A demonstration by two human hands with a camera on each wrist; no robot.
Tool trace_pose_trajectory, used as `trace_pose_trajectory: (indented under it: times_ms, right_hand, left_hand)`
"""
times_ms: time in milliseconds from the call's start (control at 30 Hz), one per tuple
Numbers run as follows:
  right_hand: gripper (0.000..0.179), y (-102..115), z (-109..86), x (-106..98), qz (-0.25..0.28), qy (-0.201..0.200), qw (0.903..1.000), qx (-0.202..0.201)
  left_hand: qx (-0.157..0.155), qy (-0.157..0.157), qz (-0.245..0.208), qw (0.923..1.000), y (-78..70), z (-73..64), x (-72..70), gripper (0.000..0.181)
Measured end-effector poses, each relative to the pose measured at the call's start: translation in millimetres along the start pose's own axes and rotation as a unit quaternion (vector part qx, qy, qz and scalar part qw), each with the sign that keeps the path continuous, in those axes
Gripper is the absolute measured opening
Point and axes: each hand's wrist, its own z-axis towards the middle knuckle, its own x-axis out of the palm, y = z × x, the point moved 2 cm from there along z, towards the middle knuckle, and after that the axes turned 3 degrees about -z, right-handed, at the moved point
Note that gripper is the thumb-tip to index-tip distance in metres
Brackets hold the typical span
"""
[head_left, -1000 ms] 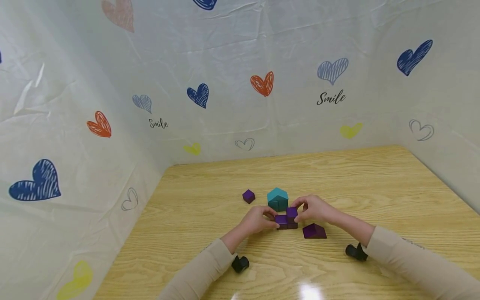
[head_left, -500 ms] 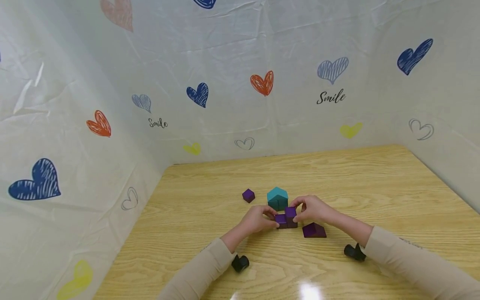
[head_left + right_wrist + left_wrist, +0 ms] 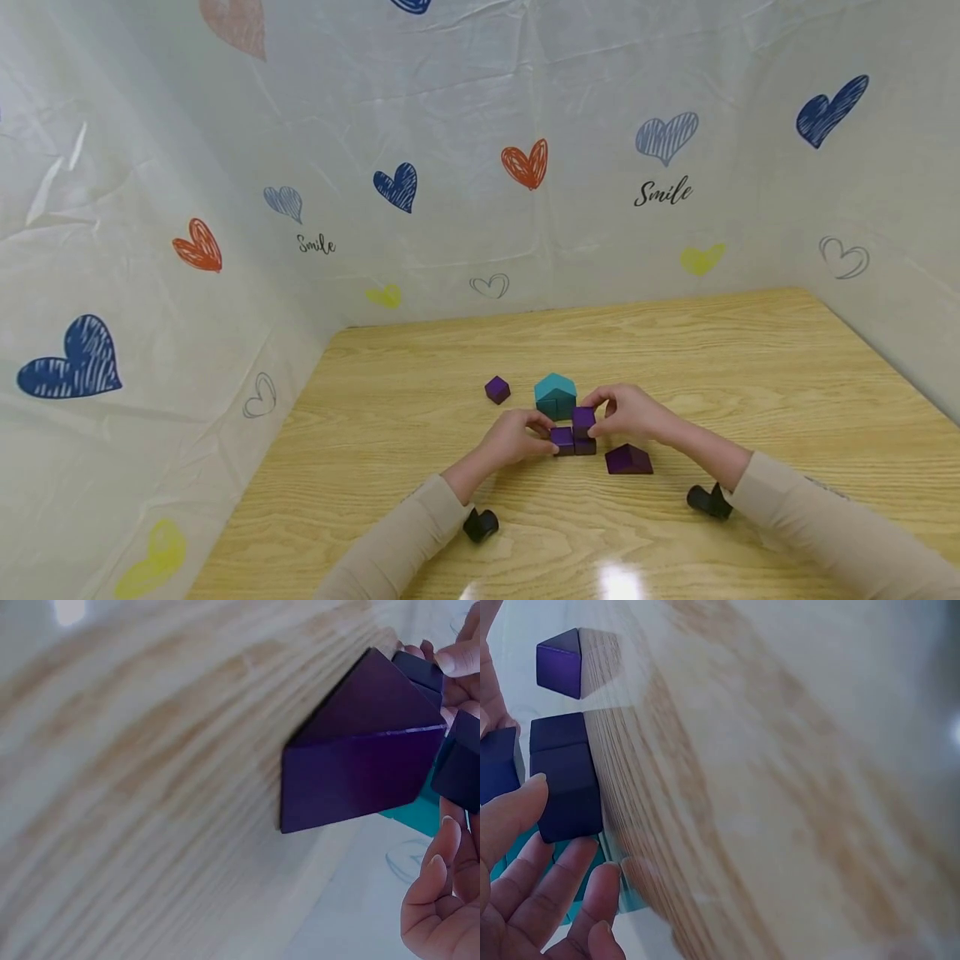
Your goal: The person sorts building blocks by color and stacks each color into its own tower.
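Thumb and fingers of my left hand (image 3: 513, 439) grip the left one of two purple blocks (image 3: 562, 441) that sit side by side on the table. In my right hand (image 3: 628, 411) I pinch a purple cube (image 3: 583, 422) over the right block (image 3: 585, 447). The left wrist view shows this held cube (image 3: 499, 765) apart from the lower pair. A teal house-shaped stack (image 3: 555, 397) stands just behind the blocks. To their right lies a purple triangular prism (image 3: 628, 459), large in the right wrist view, its sloping face (image 3: 360, 780) toward the camera.
A loose purple cube (image 3: 497, 390) lies behind my left hand, left of the teal stack. Black wrist cameras (image 3: 482, 526) hang under both sleeves. White sheets with printed hearts enclose the wooden table (image 3: 375, 500) at the back and sides.
The cube in my right hand, low against the left block half a second ago, has risen slightly and shifted a little right. My left hand keeps its grip in place.
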Motion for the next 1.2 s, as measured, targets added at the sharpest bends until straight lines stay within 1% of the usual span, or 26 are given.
trace_pose_trajectory:
  times_ms: [167, 400, 633, 1033, 1133, 1167, 1200]
  right_hand:
    - [0.035, -4.3, 0.0, 2.0, 0.003, 0.013, 0.9999, 0.006]
    - [0.033, -4.8, -0.9, 3.2, 0.004, 0.009, 0.9999, 0.006]
    - [0.033, -3.4, -0.5, 4.7, 0.004, 0.008, 0.9999, -0.006]
    - [0.035, 0.5, -2.3, 5.4, 0.024, 0.007, 0.9997, 0.002]
    - [0.035, -1.1, -2.8, 4.0, 0.029, 0.009, 0.9995, -0.008]
    - [0.034, -2.0, -3.3, 3.7, 0.029, 0.009, 0.9993, -0.023]
    - [0.034, -2.0, -3.7, 3.2, 0.03, 0.009, 0.9992, -0.025]
  left_hand:
    - [-0.001, 0.001, 0.003, 1.0, -0.9, 0.2, -0.4, 0.028]
    - [0.005, 0.002, 0.008, 1.0, -0.5, 1.0, 1.1, 0.028]
    - [0.006, -0.003, 0.009, 0.9999, 0.5, 0.7, 1.6, 0.028]
    - [0.006, 0.0, 0.015, 0.9999, -2.8, -1.4, 0.6, 0.029]
    - [0.007, 0.0, 0.016, 0.9998, -3.7, -2.3, 0.0, 0.032]
    - [0.006, 0.001, 0.017, 0.9998, -3.9, -2.6, -0.4, 0.034]
    - [0.005, 0.001, 0.02, 0.9998, -4.2, -3.1, -1.0, 0.035]
